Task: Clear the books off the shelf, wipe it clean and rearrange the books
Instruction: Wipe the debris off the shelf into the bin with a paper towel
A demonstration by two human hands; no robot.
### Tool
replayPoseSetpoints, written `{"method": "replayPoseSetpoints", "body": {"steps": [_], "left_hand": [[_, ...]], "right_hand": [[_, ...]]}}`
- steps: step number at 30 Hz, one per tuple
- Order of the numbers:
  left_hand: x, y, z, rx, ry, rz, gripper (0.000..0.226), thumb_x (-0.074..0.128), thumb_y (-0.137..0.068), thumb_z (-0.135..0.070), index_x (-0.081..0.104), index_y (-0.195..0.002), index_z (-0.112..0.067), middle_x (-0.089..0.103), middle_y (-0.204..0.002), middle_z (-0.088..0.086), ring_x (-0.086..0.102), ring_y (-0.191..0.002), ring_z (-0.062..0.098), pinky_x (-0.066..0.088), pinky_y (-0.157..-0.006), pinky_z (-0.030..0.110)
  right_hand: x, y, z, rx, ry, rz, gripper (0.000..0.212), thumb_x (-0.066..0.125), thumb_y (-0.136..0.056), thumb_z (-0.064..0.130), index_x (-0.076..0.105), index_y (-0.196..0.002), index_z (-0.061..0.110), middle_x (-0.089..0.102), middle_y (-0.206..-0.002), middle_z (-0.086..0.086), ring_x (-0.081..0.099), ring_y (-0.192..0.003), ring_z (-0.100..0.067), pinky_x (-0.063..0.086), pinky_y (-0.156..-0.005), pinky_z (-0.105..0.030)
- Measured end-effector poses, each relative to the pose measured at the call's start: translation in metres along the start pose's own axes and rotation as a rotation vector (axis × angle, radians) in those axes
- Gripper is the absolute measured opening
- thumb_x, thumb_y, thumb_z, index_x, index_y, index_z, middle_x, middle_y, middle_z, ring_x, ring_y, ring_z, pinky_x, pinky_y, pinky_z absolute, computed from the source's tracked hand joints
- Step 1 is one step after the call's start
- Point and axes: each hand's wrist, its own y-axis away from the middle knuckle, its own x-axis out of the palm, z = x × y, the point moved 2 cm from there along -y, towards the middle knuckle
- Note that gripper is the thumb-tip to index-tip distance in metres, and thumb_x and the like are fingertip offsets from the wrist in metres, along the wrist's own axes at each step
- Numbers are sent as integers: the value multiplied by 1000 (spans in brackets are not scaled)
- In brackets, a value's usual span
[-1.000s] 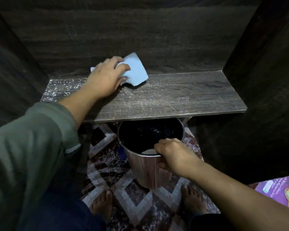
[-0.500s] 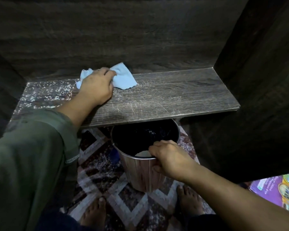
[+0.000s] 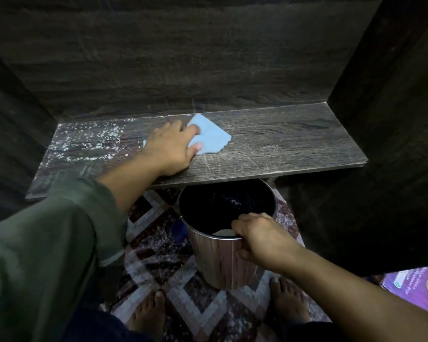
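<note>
Left hand lay flat on blue cloth, fingers extended, pressing it onto shelf mid-span, toward the far edge. White dust covered shelf's left part. Right hand gripped near rim of bin, fingers curled over it, thumb outside. Bin sat below shelf's near edge, over patterned rug. Purple book lay near right.

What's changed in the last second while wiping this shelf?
The left hand has slid the blue cloth slightly rightward along the shelf and off the back wall, toward the front edge. Unchanged: the right hand grips the bin rim below the shelf; white dust remains at the left.
</note>
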Motion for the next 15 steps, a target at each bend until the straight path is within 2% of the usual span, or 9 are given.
{"method": "replayPoseSetpoints", "body": {"steps": [3,6,8,10,12,15], "left_hand": [[-10,0,7,30,22,23,36,43,-97,-44,40,-128,-27,48,-117,14,48,-113,35,40,-93,45],[-34,-18,20,18,-38,-197,37,52,-95,-39,47,-128,-22,48,-115,17,47,-109,37,39,-90,47],[-43,-30,29,-16,-60,-282,41,56,-94,-37,46,-131,-23,46,-119,18,44,-111,37,36,-92,48],[-35,-37,35,-11,-82,-218,50,55,-94,-38,40,-139,-26,45,-121,19,42,-113,38,36,-94,49],[-17,-41,36,-10,-66,-79,51,48,-96,-42,36,-144,-29,44,-128,17,40,-119,36,35,-99,48],[-6,-44,32,-98,4,28,51,41,-97,-51,34,-145,-36,40,-139,12,37,-129,34,28,-106,47]], "right_hand": [[0,1,0,13,12,15,33,71,-72,22,57,-101,18,57,-105,-3,52,-105,-25,34,-82,-31],[-1,0,0,9,-8,-28,29,72,-70,21,57,-95,18,58,-99,-3,54,-101,-27,37,-81,-34],[-2,0,0,11,-8,-38,27,71,-71,21,58,-95,18,58,-97,-4,55,-100,-27,37,-81,-35],[-4,0,-1,12,-5,-39,31,73,-70,23,59,-97,17,59,-99,-4,54,-101,-28,36,-82,-34],[-5,0,-2,12,-3,-39,34,75,-68,24,59,-97,17,58,-99,-4,54,-101,-28,37,-82,-34],[-3,1,-4,7,-10,-53,32,75,-65,20,59,-93,18,58,-94,-3,55,-96,-28,36,-78,-33]]}}
